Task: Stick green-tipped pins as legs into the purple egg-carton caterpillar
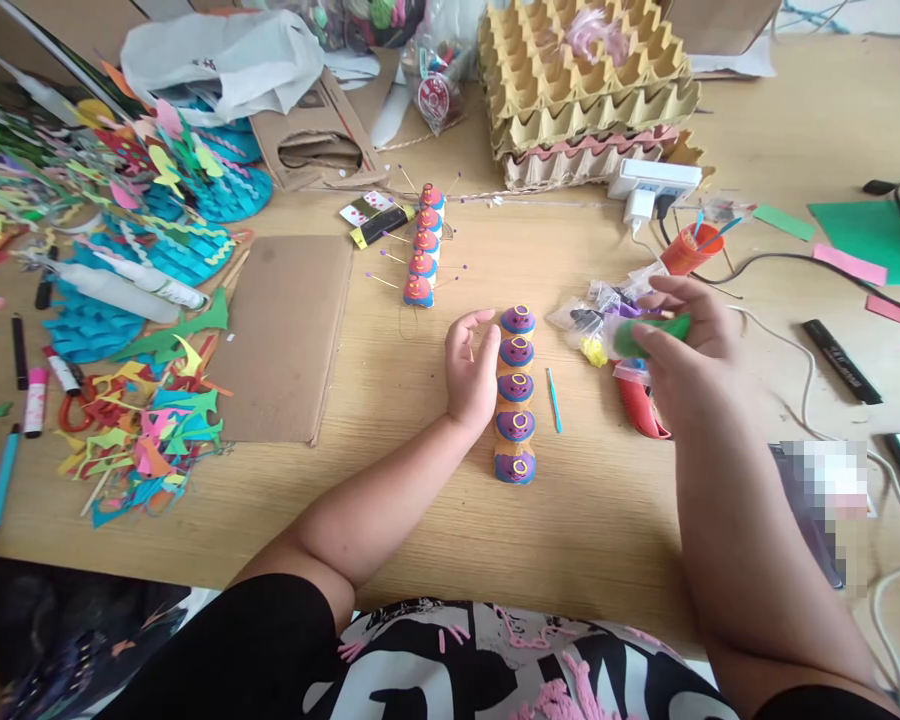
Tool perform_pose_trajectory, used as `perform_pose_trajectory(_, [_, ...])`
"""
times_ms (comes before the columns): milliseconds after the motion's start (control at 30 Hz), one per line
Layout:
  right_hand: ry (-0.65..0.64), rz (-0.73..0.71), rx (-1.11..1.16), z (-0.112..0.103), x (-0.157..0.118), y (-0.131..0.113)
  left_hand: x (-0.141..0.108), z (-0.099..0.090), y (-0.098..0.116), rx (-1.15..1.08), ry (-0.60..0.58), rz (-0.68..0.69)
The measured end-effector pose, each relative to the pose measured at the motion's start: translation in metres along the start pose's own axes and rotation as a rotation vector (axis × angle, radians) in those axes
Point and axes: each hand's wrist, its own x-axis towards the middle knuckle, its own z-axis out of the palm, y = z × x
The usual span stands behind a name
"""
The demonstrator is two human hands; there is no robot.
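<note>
A strip of egg-carton cups [515,387], covered in purple with yellow rings and small faces, lies lengthwise in front of me. My left hand [474,372] rests beside its upper left side, loosely curved, thumb apart from the fingers, holding nothing. Over to the right, my right hand [694,335] is raised with a small clear packet of green clay [651,336] between thumb and fingers; it is slightly blurred. A thin blue modelling tool [554,402] lies just right of the purple strip. Beneath the right hand are clear packets of clay [596,310] and a yellow lump [593,349].
Farther back stands a similar red-and-blue strip [423,245] with pins sticking out sideways. At left are a cardboard sheet [285,340], paper scraps [154,430] and glue bottles [112,285]. Egg trays [581,90], a power strip [656,178] and a red cup [686,252] occupy the back right.
</note>
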Motion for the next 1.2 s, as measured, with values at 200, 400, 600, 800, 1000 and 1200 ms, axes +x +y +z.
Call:
perform_pose_trajectory(200, [-0.22, 0.232, 0.381, 0.044, -0.016, 0.029, -0.006, -0.003, 0.018, 0.161, -0.206, 0.316])
perform_pose_trajectory(400, [-0.22, 0.18, 0.385, 0.06, -0.024, 0.049, -0.007, -0.003, 0.023, 0.265, -0.255, 0.393])
perform_pose_trajectory(600, [-0.19, 0.248, 0.578, 0.063, -0.023, 0.056, -0.005, -0.004, 0.016, 0.299, -0.241, 0.352])
perform_pose_trajectory(800, [-0.18, 0.256, 0.667, 0.065, -0.024, 0.054, -0.006, -0.004, 0.014, 0.346, -0.258, 0.377])
perform_pose_trajectory(1000, [-0.188, 0.228, 0.653, 0.064, -0.023, 0.056, -0.006, -0.006, 0.011, 0.333, -0.303, 0.39])
perform_pose_trajectory(1200, [-0.219, 0.214, 0.649, 0.063, -0.022, 0.061, -0.005, -0.005, 0.011, 0.308, -0.337, 0.415])
